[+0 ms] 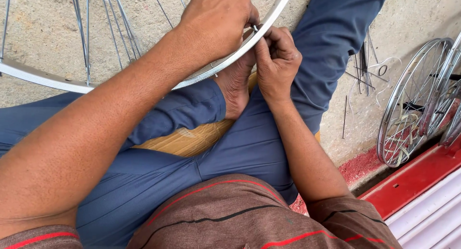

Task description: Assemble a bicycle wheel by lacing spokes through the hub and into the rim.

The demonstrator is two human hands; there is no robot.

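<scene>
A shiny metal bicycle wheel rim (43, 78) with thin spokes (86, 33) lies across my lap, above my blue trousers (240, 148). My left hand (218, 18) reaches over the rim's top edge and grips it. My right hand (276, 61) is closed just under the rim, its fingers pinching something small against the rim where a spoke meets it; the small part is mostly hidden. My bare foot (235, 88) rests under the rim, between the two hands.
I sit cross-legged on a woven yellow mat (185, 141) on a concrete floor (48, 23). Loose spokes (362, 66) lie on the floor at the right. Several finished spoked wheels (413, 102) lean against a red step (418, 179) at far right.
</scene>
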